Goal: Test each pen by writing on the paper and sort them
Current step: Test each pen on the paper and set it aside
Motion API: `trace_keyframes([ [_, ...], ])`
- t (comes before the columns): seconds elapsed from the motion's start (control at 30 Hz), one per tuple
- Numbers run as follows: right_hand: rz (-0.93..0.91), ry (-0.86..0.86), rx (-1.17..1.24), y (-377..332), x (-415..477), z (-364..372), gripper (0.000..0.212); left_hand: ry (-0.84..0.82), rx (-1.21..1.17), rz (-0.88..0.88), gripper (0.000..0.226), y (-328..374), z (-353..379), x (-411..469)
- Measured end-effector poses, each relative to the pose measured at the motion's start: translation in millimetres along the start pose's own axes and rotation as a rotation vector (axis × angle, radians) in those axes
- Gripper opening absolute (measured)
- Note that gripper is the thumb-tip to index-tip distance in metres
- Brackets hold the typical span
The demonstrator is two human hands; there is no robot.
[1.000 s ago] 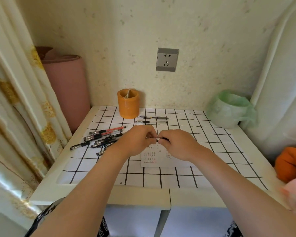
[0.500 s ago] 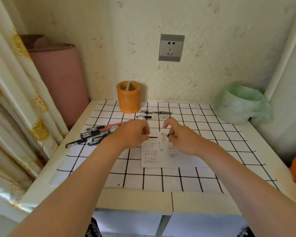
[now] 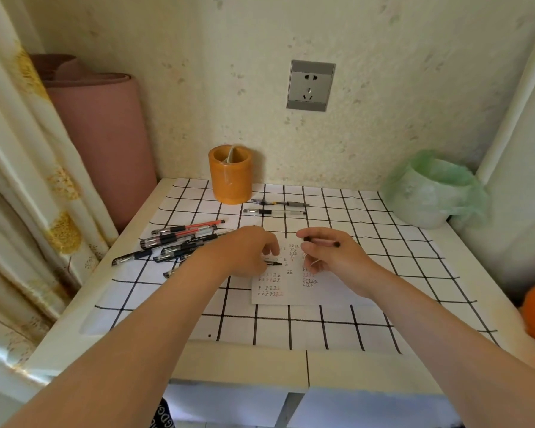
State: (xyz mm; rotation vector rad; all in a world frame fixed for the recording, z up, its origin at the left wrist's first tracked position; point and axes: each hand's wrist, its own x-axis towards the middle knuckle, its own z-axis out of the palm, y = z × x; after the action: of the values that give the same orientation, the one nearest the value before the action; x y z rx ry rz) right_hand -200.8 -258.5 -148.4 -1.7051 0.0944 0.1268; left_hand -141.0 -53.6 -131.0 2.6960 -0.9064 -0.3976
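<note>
Pen [image 3: 321,242] lies level, pinched in the right hand [image 3: 331,254]; the left hand [image 3: 244,251] is closed on a dark cap [image 3: 274,263]. Under both hands' fingertips lies the paper [image 3: 294,288], with rows of small marks too tiny to read.

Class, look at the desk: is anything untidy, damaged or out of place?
Only the untested pens: they lie in a loose crisscross heap left of the paper. Two pens rest neatly parallel beside the orange holder. Nothing looks spilled or broken.
</note>
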Motion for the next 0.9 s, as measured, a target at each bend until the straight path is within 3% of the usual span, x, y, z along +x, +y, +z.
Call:
trace_keyframes([
  [0.03,-0.002,0.014,-0.011,0,-2,1,0.012,-0.002,-0.002,0.023,0.037,2,0,0],
  [0.23,0.013,0.067,-0.1,10,-7,9,0.02,-0.024,0.052,0.054,0.045,5,10,4],
  [0.43,-0.025,0.068,-0.245,12,-6,8,0.004,-0.044,0.057,0.047,0.051,3,13,7],
  [0.9,-0.133,0.048,-0.312,22,-2,10,0.016,-0.055,0.091,0.056,0.067,4,12,8],
])
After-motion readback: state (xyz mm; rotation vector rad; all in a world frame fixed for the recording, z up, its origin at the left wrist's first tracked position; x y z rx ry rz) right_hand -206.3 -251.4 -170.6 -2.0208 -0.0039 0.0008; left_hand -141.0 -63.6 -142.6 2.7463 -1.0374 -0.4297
